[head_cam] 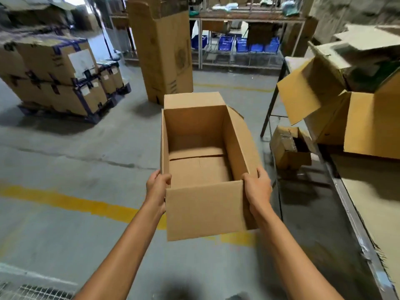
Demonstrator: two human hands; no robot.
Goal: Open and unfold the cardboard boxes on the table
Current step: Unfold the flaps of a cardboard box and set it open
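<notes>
Left hand (156,188) grips the near-left corner of the box (194,122), with the fingers curled over the rim. Right hand (258,187) does the same at the near-right corner, wrapped around the wall edge. Both hold firmly and neither is spread. The hands sit level, one on each side, equally near.

The near flap (205,213) hangs down between the wrists. The box's long axis runs straight ahead, away from the fingers. Its mouth faces up and the far flap (192,100) stands up at the far end. The right side flap is splayed outward, ahead of the right hand.

The bottom flaps (199,169) are closed. Their seam lies crosswise, ahead of and below the fingertips, inside the box.

The box is carried in the air over the floor (65,159), not resting on anything. The table (356,226) is off to the right of the right hand, with other boxes (372,126) stacked on it further ahead.

Judgement: the key relation is that bottom seam. It is beyond reach from this corner grip, so one hand likely has to let go and go under or inside. The right hand is closer to the table if the box gets set down first.
</notes>
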